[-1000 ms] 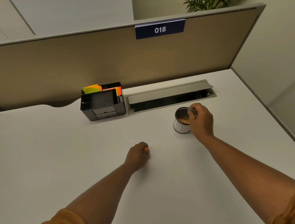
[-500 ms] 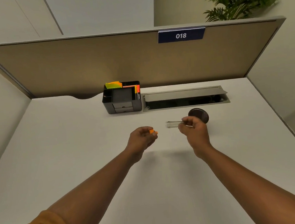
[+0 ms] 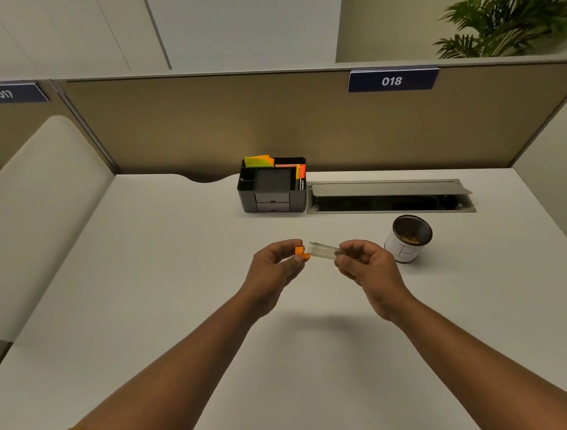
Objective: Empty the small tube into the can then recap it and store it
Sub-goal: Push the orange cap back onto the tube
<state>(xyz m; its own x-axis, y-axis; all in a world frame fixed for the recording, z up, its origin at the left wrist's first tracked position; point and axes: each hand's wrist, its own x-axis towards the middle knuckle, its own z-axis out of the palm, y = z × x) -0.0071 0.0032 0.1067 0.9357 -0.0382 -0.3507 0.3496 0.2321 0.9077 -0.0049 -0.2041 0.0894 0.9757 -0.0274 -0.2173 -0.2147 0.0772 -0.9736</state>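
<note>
My right hand (image 3: 367, 266) pinches a small clear tube (image 3: 324, 249), held nearly level above the white desk with its open mouth pointing left. My left hand (image 3: 274, 266) holds the small orange cap (image 3: 301, 252) between thumb and fingers, right at the tube's mouth. The tube looks empty. The white can (image 3: 403, 251) stands open on the desk just right of my right hand, with brownish bits inside it.
A black desk organiser (image 3: 274, 200) with sticky notes and markers sits at the back of the white desk (image 3: 146, 293). Beside it is an open grey cable tray (image 3: 389, 198). A beige partition runs along the back, and a padded divider rises at the left.
My right hand brought the tube away from the can and leftward. My left hand lifted the cap off the desk and up to the tube's mouth. The view shifted left.
</note>
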